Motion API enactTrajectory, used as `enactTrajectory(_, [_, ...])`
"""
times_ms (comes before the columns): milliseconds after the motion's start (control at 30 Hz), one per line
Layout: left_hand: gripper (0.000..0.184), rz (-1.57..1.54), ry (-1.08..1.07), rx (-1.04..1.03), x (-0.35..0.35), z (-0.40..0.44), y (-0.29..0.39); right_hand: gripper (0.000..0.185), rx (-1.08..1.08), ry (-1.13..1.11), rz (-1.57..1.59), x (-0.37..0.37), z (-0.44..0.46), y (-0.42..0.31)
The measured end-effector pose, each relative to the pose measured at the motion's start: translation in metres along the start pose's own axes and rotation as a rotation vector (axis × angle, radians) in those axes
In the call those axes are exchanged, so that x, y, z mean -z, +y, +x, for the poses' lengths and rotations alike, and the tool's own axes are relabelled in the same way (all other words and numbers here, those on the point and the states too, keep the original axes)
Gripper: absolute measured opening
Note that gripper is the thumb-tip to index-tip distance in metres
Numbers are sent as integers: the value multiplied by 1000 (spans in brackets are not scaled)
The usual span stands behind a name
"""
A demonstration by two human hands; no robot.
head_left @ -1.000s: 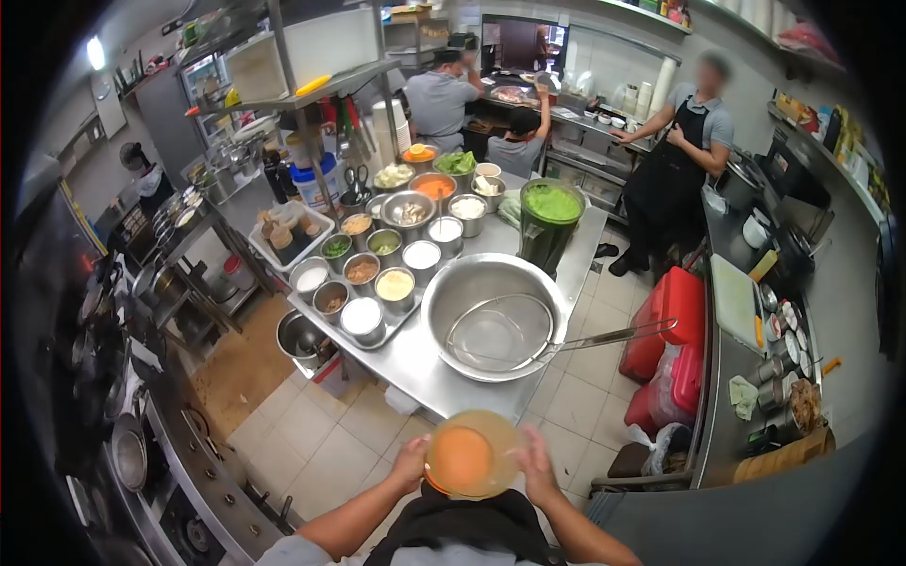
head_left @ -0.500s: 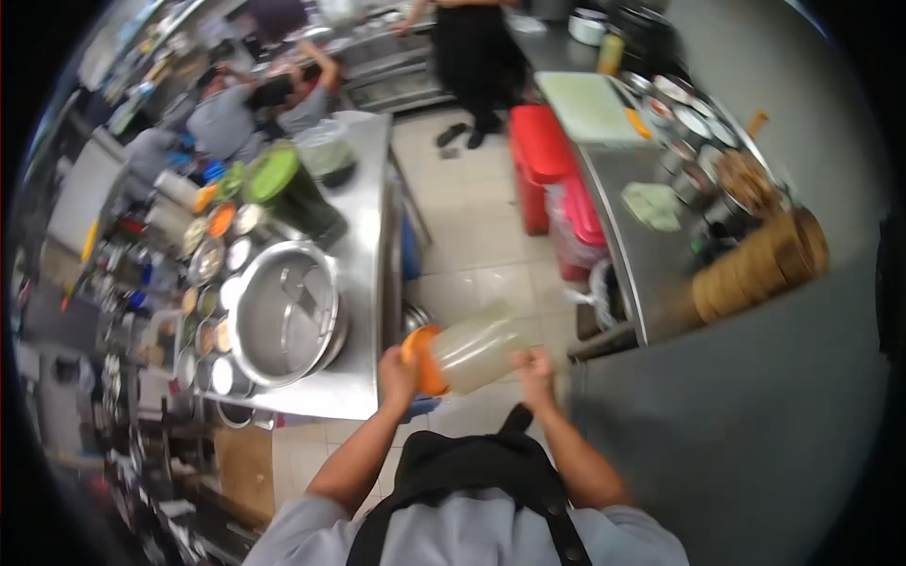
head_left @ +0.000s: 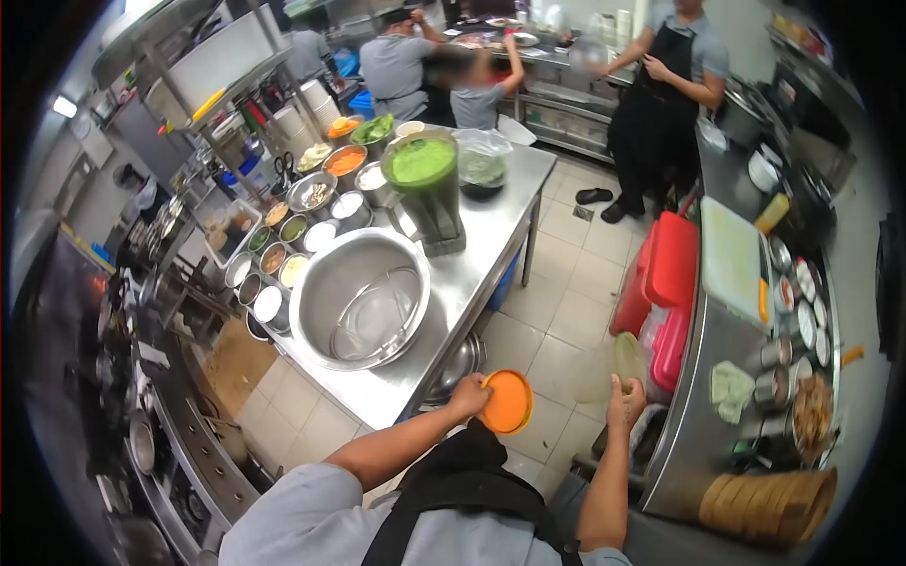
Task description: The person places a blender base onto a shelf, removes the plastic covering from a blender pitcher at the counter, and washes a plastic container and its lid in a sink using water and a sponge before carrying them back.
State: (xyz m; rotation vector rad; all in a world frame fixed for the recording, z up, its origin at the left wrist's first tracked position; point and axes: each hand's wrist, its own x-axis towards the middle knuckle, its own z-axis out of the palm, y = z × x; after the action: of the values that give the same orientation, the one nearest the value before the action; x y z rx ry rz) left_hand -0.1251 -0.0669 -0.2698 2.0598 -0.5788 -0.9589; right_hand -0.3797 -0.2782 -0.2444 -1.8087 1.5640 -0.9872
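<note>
My left hand [head_left: 469,396] grips the rim of a round orange lid [head_left: 507,403], which faces up near the table's edge. My right hand [head_left: 625,404] is closed on a translucent plastic container [head_left: 604,373], tilted, its round end toward the red bins. Lid and container are apart, above the tiled floor. On the steel table [head_left: 371,385] to my left stands a large metal bowl [head_left: 311,335] with a metal frame or strainer inside. Behind it is a blender jug [head_left: 429,203] full of green liquid.
Several small metal pots of ingredients [head_left: 344,162] crowd the table's far left. Red bins [head_left: 672,259] stand beside the right counter, which bears a cutting board [head_left: 729,255] and bamboo steamers [head_left: 766,500]. A co-worker [head_left: 665,94] in a black apron stands ahead; others work further left.
The orange lid and the container, touching or close together before, are now apart, my right hand farther right. My view has turned left, bringing more of the kitchen into sight.
</note>
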Motion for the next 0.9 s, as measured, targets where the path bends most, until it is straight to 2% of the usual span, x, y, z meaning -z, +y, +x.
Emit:
enactTrajectory(67, [21,-92,2,4,9,10,38,29,199,-80,32,-1,7,-66])
enactTrajectory(100, [23,-169,-11,13,8,10,53,29,227,-114,19,4,8,-99])
enactTrajectory(133, [23,-206,13,42,-2,20,49,27,451,-205,63,9,6,-131])
enactTrajectory(167, [25,-330,22,-20,-13,40,39,26,671,-297,123,11,5,-157])
enactTrajectory(200, [27,-443,38,-87,-9,45,42,25,725,-379,202,9,4,-174])
enactTrajectory(233, [27,-460,74,-63,-3,46,40,25,738,-422,214,5,3,-183])
enactTrajectory(300, [30,-1014,-195,208,26,22,84,27,762,-510,211,-3,5,-195])
enactTrajectory(333, [33,-1033,-180,216,36,16,90,27,773,-539,220,-6,9,-200])
enactTrajectory(400, [36,-1042,-113,236,48,9,102,26,957,-574,216,-13,23,-209])
enactTrajectory(433, [38,-1035,-83,257,50,12,107,26,956,-571,214,-15,31,-212])
enactTrajectory(500, [49,-1228,-86,166,43,37,83,25,1029,-700,254,-24,52,-220])
enactTrajectory(600, [50,-1183,-83,154,52,54,91,24,1159,-807,258,-41,89,-231])
enactTrajectory(700, [50,-1199,24,148,38,82,102,24,1261,-925,298,-65,129,-236])
enactTrajectory(767, [52,-1245,230,5,21,114,94,31,1315,-986,325,-76,150,-240])
enactTrajectory(800, [52,-1608,-5,63,24,122,92,42,1302,-959,448,-81,165,-246])
enactTrajectory(833, [53,-1245,-183,-150,28,119,124,53,1272,-914,527,-80,182,-247])
enactTrajectory(867, [51,-1349,-228,-133,25,126,147,65,1164,-900,530,-80,203,-244])
enactTrajectory(900, [51,-1325,-348,-93,13,144,178,77,1077,-877,552,-84,227,-241])
